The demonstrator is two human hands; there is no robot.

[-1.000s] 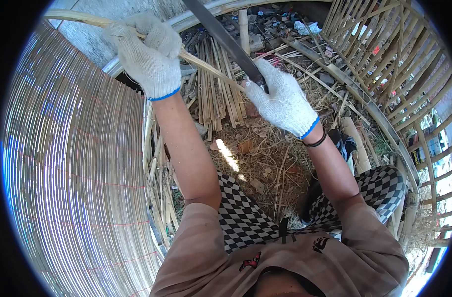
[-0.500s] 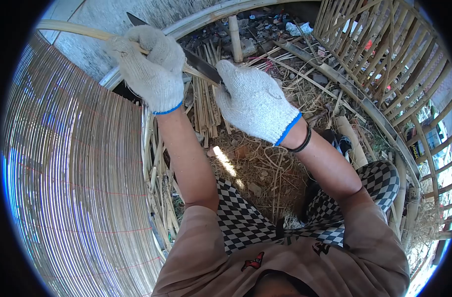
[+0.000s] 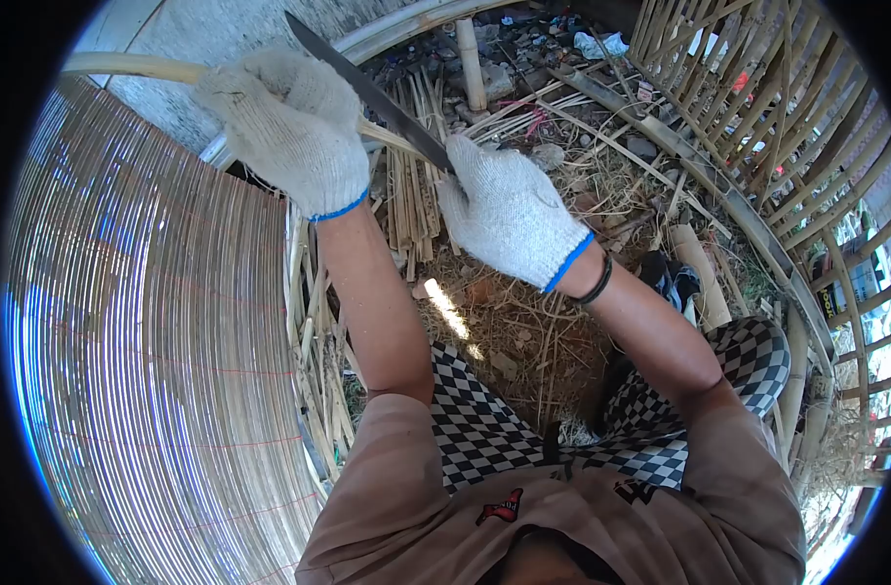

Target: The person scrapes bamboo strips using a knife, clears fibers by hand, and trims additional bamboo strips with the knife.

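Both hands wear white knit gloves with blue cuffs. My left hand (image 3: 294,136) is closed around a pale bamboo strip (image 3: 138,66), which sticks out to the left and runs on past the fingers toward my right hand. My right hand (image 3: 514,210) grips a long dark-bladed knife (image 3: 367,93); its handle is hidden in the glove. The blade points up and to the left, crossing close to the strip's right end. Whether the edge touches the strip I cannot tell.
A slatted bamboo blind (image 3: 162,341) fills the left side. Cut bamboo sticks (image 3: 414,185) lie in a bundle beyond my hands. A bamboo lattice (image 3: 757,107) stands at the right, with a split bamboo pole (image 3: 699,175) along its foot. Straw and shavings (image 3: 523,341) cover the ground.
The knife blade has come away from my left glove, and more of its length shows. My right hand has shifted slightly right and down. My left hand still holds the strip.
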